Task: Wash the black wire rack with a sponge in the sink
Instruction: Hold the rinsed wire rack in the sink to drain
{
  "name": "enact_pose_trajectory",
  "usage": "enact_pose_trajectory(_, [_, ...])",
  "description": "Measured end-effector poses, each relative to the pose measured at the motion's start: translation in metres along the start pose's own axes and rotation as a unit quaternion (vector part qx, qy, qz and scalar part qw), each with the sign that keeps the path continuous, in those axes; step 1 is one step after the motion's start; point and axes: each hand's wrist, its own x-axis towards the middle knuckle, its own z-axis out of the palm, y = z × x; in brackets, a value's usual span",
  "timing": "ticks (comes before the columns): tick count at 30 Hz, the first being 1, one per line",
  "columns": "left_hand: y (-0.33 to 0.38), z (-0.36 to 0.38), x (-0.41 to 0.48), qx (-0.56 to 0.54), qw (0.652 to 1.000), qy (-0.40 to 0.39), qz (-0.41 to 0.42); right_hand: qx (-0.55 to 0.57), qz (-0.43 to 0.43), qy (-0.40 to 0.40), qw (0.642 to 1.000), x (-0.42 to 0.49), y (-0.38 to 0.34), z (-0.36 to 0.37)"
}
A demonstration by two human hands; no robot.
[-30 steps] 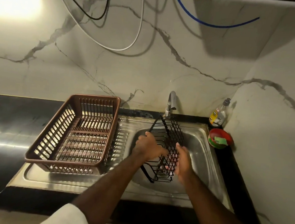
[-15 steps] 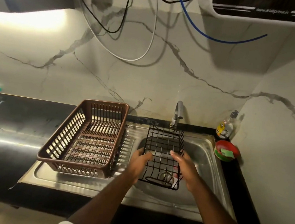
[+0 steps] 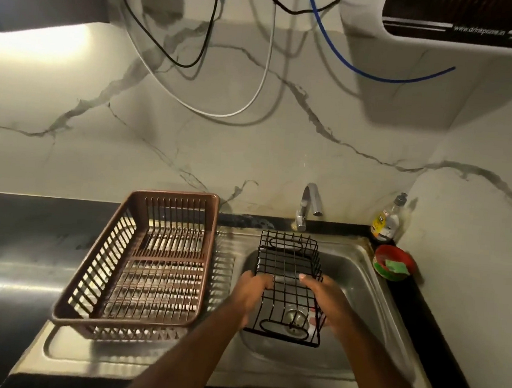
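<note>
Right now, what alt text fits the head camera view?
Left hand and right hand grip a black wire rack over the steel sink. A brown dish basket sits left; a green sponge lies in a red bowl right.

Head camera looks forward and down, close above the sink [image 3: 373,284].

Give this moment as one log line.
black wire rack: over sink | left hand: grips rack | right hand: grips rack | sponge: in red bowl
</note>
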Motion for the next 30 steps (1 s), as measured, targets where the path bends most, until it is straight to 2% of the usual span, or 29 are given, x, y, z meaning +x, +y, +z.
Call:
enact_pose_trajectory(8, [0.021,-0.058,-0.008,-0.02,0.998,-0.038,0.043,0.056,-0.037,0.057,0.996,-0.02,-0.034,0.057])
enact_pose_trajectory(11, [0.023,-0.083,-0.016,-0.034,0.995,-0.076,0.058,0.083,-0.05,0.086,0.992,-0.034,-0.044,0.076])
enact_pose_trajectory(16, [0.023,-0.132,-0.039,-0.046,0.989,-0.103,0.099,0.084,-0.073,0.118,0.987,-0.058,-0.063,0.113])
enact_pose_trajectory(20, [0.019,-0.18,-0.054,-0.044,0.986,-0.099,0.125,0.058,-0.095,0.095,0.989,-0.071,-0.075,0.152])
enact_pose_trajectory(24, [0.015,-0.227,-0.054,-0.073,0.986,-0.083,0.123,0.032,-0.069,0.077,0.994,-0.072,-0.089,0.198])
enact_pose_trajectory(30, [0.016,-0.29,-0.051,-0.07,0.989,-0.013,0.129,-0.023,-0.094,0.06,0.993,-0.063,-0.124,0.261])
